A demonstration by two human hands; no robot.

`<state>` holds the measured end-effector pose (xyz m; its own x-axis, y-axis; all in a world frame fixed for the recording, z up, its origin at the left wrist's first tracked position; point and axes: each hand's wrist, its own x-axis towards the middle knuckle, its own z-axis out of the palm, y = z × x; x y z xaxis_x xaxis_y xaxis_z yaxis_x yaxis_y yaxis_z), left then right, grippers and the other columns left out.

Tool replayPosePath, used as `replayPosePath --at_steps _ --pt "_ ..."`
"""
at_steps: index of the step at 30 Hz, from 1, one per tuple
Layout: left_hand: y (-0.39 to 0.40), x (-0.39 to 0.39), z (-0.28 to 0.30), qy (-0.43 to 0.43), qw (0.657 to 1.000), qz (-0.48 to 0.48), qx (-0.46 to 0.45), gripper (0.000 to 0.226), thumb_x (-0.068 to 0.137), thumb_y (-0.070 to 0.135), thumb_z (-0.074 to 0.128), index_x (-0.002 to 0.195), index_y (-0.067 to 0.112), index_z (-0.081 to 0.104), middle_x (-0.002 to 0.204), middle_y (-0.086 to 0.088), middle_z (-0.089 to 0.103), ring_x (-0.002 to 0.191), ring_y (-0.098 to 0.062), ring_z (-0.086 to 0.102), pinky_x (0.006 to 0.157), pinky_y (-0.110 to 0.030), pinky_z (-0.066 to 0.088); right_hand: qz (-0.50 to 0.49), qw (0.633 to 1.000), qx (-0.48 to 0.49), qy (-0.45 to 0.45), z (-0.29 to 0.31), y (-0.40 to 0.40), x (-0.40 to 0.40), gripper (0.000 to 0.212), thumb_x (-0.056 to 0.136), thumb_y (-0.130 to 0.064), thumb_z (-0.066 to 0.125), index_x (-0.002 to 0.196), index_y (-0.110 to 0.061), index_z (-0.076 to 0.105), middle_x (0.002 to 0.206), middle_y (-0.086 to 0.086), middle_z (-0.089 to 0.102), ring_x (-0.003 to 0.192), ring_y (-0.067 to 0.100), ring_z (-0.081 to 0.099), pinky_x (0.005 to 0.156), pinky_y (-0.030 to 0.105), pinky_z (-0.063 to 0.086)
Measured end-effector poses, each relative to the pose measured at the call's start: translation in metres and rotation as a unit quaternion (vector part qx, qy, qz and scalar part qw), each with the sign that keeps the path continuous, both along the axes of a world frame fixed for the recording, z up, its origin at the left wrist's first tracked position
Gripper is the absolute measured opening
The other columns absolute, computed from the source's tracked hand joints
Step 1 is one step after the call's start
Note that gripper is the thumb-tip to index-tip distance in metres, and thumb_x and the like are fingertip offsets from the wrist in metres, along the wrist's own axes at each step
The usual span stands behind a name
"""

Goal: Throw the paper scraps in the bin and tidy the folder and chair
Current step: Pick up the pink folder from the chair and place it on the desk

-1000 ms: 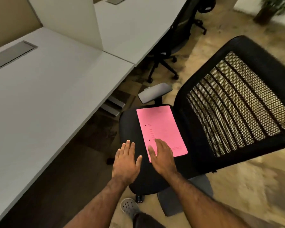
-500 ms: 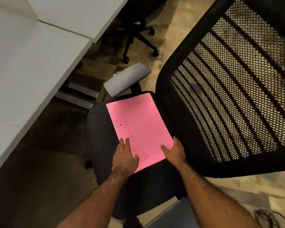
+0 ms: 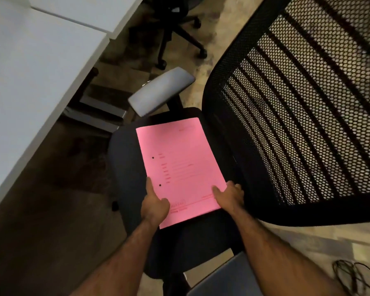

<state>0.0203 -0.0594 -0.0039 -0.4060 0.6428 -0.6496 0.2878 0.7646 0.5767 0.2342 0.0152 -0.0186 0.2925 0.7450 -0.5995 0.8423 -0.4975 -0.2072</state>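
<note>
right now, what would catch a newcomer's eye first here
The bright pink folder lying on the black chair seat stands out first, with the left hand and right hand gripping its near corners. Next comes the big black mesh backrest on the right, then the white desk on the left.

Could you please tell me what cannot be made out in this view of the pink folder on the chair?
Head view only:
- Print on the pink folder: blurred, unreadable.
- Fingers of the left hand and right hand: hidden under the folder's edges.
- Bin and paper scraps: outside the frame.
</note>
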Motion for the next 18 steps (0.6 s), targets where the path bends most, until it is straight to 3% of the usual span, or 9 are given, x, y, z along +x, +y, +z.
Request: replayPosePath --at_steps 3,6,8,10,13,18 --pt "-0.016 -0.007 0.009 -0.044 0.998 0.031 0.016 0.067 0.092 0.006 0.047 0.147 0.036 0.021 0.117 0.0 0.06 0.1 -0.024 0.063 0.086 -0.042 0.056 -0.026 0.999 -0.017 0.036 0.015 -0.019 -0.005 0.061 0.089 -0.047 0.059 0.133 -0.007 0.042 0.13 0.015 0.052 0.11 0.031 0.057 0.081 0.039 0.053" --pt "-0.031 -0.014 0.031 -0.07 0.993 0.08 0.057 0.049 0.09 -0.001 0.04 0.118 0.038 0.048 0.109 0.0 0.067 0.088 -0.012 0.064 0.066 -0.026 0.055 -0.043 0.997 -0.013 0.068 0.035 -0.041 -0.007 0.05 0.092 -0.043 0.057 0.128 -0.012 0.041 0.116 0.009 0.063 0.082 0.02 0.062 0.06 0.029 0.051" --pt "-0.043 -0.017 0.048 -0.065 0.991 0.103 0.064 0.048 0.089 -0.001 0.039 0.12 0.032 0.053 0.107 -0.002 0.068 0.09 -0.019 0.065 0.075 -0.034 0.058 -0.053 0.995 0.01 0.087 0.05 -0.057 -0.01 0.053 0.093 -0.037 0.057 0.137 -0.016 0.035 0.114 0.006 0.064 0.072 0.014 0.058 0.05 0.021 0.042" --pt "-0.055 -0.02 0.064 -0.04 0.991 0.099 0.077 0.05 0.086 -0.003 0.039 0.125 0.025 0.053 0.105 -0.003 0.067 0.09 -0.023 0.063 0.081 -0.036 0.056 -0.054 0.991 0.046 0.113 0.067 -0.076 -0.016 0.056 0.094 -0.03 0.055 0.143 -0.018 0.032 0.115 0.006 0.064 0.08 0.017 0.058 0.053 0.019 0.041" --pt "-0.077 -0.022 0.094 -0.02 0.99 0.085 0.111 0.049 0.085 -0.003 0.038 0.118 0.03 0.053 0.095 0.002 0.066 0.077 -0.011 0.06 0.061 -0.021 0.047 -0.061 0.981 0.106 0.153 0.098 -0.11 -0.022 0.045 0.093 -0.018 0.051 0.137 -0.02 0.043 0.107 -0.001 0.064 0.081 0.014 0.054 0.053 0.017 0.038" --pt "-0.13 -0.031 0.159 0.001 0.978 0.091 0.189 0.052 0.085 0.006 0.039 0.111 0.05 0.046 0.088 0.015 0.066 0.072 -0.004 0.064 0.055 -0.017 0.048 -0.061 0.961 0.183 0.198 0.151 -0.162 -0.037 0.063 0.088 -0.006 0.051 0.146 -0.019 0.033 0.121 0.009 0.062 0.103 0.027 0.058 0.084 0.035 0.049"
